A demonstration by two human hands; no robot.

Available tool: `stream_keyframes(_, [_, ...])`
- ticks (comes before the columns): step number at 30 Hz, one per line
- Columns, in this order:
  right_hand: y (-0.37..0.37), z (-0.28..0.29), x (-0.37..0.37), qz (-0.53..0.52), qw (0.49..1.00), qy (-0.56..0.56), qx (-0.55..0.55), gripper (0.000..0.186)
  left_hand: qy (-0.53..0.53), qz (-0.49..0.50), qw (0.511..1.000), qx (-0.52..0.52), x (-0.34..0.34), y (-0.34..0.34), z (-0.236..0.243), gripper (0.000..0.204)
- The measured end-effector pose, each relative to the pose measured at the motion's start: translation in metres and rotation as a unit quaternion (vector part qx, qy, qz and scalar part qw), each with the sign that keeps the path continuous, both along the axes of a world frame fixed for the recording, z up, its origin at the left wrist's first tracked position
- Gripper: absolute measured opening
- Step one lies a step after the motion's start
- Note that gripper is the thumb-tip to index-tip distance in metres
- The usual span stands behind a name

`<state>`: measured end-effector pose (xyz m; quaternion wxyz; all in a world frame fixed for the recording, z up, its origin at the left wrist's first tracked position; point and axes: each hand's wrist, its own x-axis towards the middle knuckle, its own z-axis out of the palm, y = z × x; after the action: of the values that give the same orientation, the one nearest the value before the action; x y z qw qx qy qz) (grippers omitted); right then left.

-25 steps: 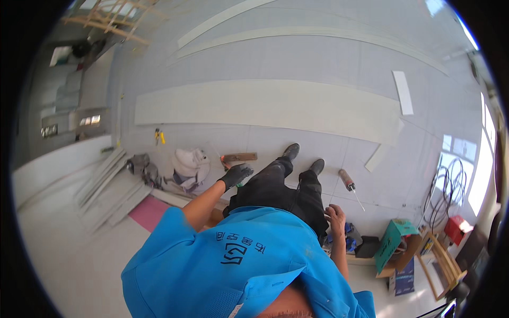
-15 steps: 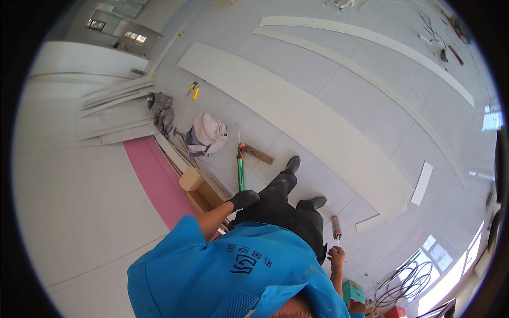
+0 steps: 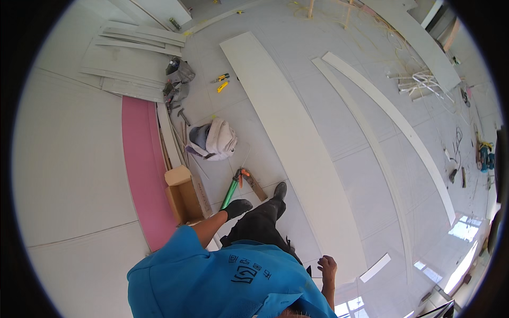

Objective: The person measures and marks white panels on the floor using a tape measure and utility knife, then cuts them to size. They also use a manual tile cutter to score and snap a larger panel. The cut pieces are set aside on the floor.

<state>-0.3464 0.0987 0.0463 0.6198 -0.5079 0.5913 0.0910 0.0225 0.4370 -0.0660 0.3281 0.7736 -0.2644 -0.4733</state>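
My left hand, in a dark glove, hangs beside my thigh; its separate fingers cannot be made out. Close by it in the picture is a green caulking gun with orange at its far end, and my hand and forearm overlap its near end. Whether they touch cannot be told. A flat brown piece lies against the gun's far end. At my other side, my bare right hand is held low with fingers loosely bent and apart, nothing visible in it. Below it is the near end of a long pale board.
An open cardboard box stands at left beside a pink board. Further off are a pale backpack, a hammer and yellow-handled tools. Narrow curved-looking strips lie right; cables and power tools lie beyond.
My view has turned right, so the floor things appear rotated. My feet and right hand have shifted. The reddish cartridge seen by my right hand earlier is out of sight.
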Motion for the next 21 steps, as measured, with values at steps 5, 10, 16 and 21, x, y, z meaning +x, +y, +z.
stream_keyframes(5, [-0.063, 0.036, 0.132, 0.118, 0.990, -0.020, -0.070, 0.038, 0.174, 0.228, 0.958, 0.025, 0.064, -0.036, 0.011, 0.033])
stream_keyframes(10, [-0.123, 0.028, 0.177, 0.143, 0.987, -0.011, -0.078, 0.036, 0.097, 0.174, 0.980, -0.003, 0.093, -0.024, -0.032, 0.026])
stream_keyframes(16, [-0.205, -0.013, 0.196, 0.207, 0.974, 0.087, -0.040, 0.024, -0.134, 0.025, 0.986, 0.091, 0.130, -0.044, -0.066, 0.013])
stream_keyframes(21, [-0.334, -0.044, 0.264, 0.422, 0.906, -0.005, -0.037, 0.022, -0.149, 0.293, 0.945, 0.000, 0.168, -0.096, -0.084, 0.029])
